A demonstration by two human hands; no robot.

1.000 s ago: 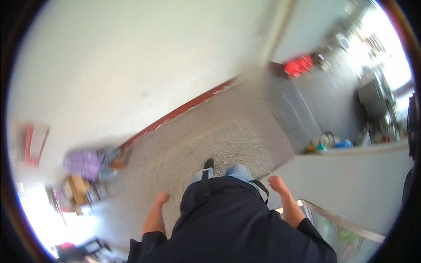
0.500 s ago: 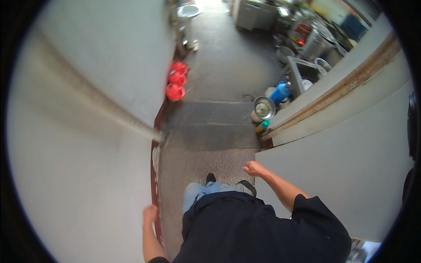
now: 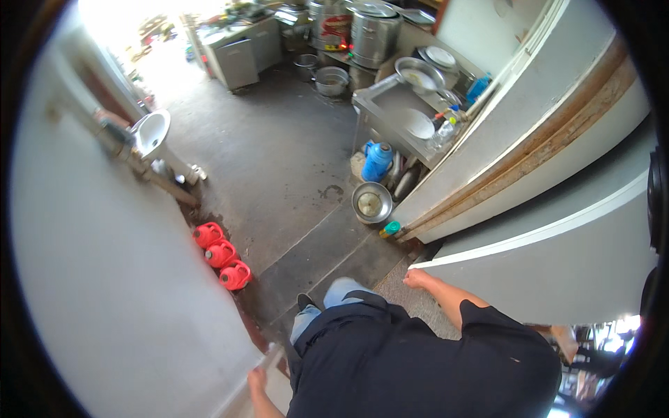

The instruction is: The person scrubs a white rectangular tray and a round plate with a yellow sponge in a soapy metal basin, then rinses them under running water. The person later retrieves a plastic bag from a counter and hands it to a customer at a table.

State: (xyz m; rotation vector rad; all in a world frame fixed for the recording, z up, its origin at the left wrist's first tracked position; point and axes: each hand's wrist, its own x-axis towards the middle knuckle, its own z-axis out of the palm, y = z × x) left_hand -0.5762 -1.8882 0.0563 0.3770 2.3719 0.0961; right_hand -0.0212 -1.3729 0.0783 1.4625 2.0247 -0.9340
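1. The right hand (image 3: pixel 417 279) hangs loosely curled and holds nothing, just beside the corner of the grey wall (image 3: pixel 557 272).
2. The left hand (image 3: pixel 256 380) is low by the white wall (image 3: pixel 118 292), apparently touching its edge; its fingers are mostly hidden, so I cannot tell their state.
3. Three red jugs (image 3: pixel 221 254) stand in a row along that wall's foot, left of the person's leg.
4. Ahead on the floor sit a metal bowl (image 3: pixel 371 202) and a blue jug (image 3: pixel 377 160) (both beside a steel counter (image 3: pixel 397 111)).
5. A white basin (image 3: pixel 152 132) juts out on the left.
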